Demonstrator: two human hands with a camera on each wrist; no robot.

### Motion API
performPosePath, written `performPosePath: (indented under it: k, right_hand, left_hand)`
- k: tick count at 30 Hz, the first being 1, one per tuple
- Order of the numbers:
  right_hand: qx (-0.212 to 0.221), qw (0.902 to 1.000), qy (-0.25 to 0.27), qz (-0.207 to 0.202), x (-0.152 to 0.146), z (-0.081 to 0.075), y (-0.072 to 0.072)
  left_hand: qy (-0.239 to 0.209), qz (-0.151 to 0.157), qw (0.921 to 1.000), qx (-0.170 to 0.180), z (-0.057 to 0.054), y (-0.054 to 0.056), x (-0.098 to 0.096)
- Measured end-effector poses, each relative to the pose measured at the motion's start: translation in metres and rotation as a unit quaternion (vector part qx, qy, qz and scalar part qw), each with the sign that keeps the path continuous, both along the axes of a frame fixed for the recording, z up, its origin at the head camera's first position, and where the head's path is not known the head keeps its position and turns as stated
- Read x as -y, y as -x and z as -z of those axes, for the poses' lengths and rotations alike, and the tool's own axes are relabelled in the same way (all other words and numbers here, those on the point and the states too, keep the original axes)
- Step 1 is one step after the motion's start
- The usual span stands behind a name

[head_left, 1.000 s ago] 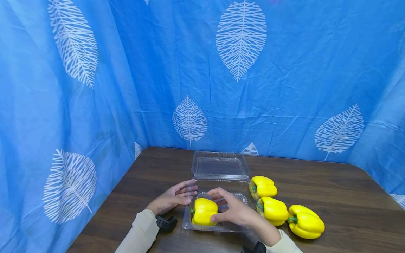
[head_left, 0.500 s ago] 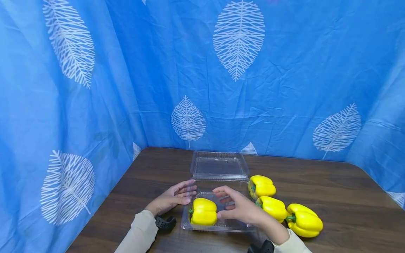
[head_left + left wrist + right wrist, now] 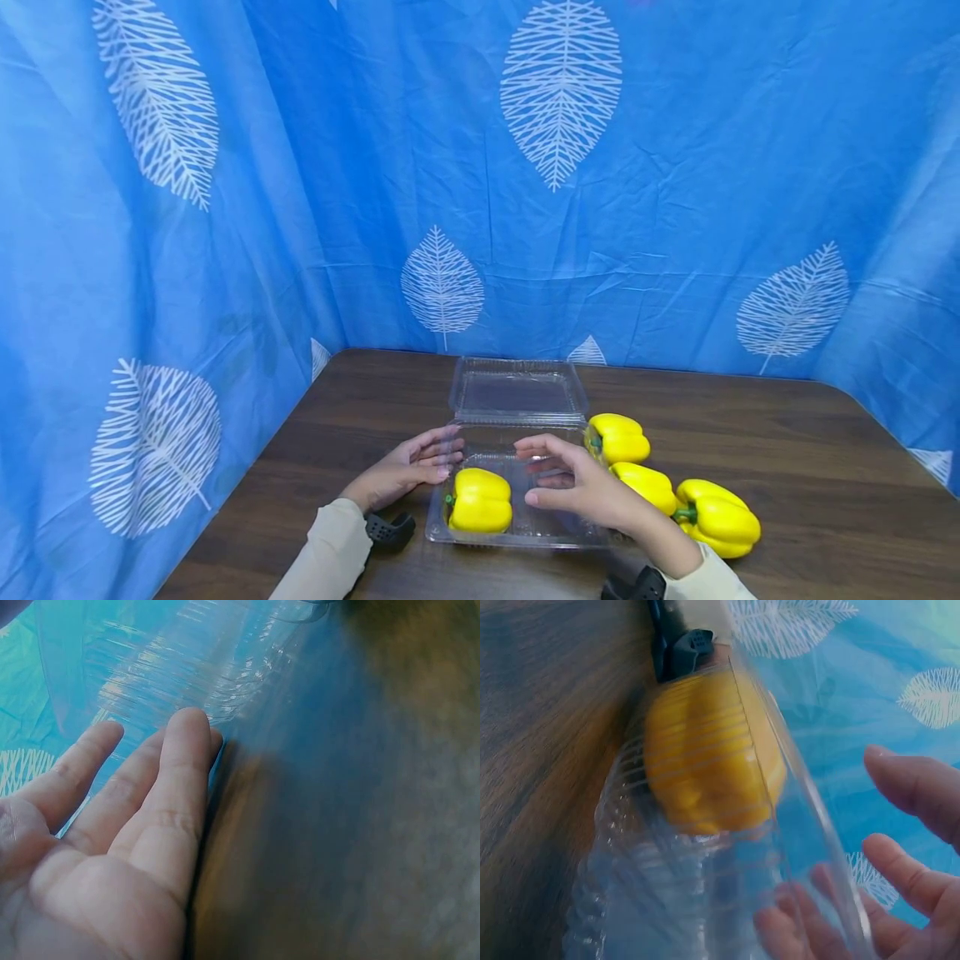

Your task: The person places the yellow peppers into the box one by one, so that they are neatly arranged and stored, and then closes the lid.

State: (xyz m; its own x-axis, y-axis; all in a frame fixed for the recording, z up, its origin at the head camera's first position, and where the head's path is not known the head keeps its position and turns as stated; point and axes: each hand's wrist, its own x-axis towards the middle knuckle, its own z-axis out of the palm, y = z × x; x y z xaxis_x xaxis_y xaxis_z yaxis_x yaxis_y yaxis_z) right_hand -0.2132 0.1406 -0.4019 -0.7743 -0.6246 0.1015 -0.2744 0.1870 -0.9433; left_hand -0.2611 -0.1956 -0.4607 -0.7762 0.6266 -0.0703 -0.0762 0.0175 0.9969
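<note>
One pepper [image 3: 480, 502] lies in the box [image 3: 525, 543] between left hand [image 3: 405, 468] and right hand [image 3: 577, 485] — fingers extended, holding nothing — so packing seems in hand, next calling for the other peppers [image 3: 720, 518], nearer the tabletop's [image 3: 832, 467] right edge.

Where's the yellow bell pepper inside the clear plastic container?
Head view: the yellow bell pepper sits in the near-left part of the clear plastic container, between the left hand and the right hand.

No readable text, no legible labels, numbers or signs
</note>
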Motion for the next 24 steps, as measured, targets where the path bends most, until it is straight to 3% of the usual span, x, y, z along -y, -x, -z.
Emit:
performPosePath:
  k: [15, 24]
  right_hand:
    - [-0.041, 0.9965, 0.065, 0.034, -0.024, 0.007, -0.004]
    - [-0.093, 0.9934, 0.054, 0.04, -0.036, 0.004, -0.007]
  left_hand:
    - [0.002, 0.002, 1.0, 0.001, -0.001, 0.0, -0.002]
    - [0.006, 0.003, 1.0, -0.005, -0.001, -0.001, -0.001]
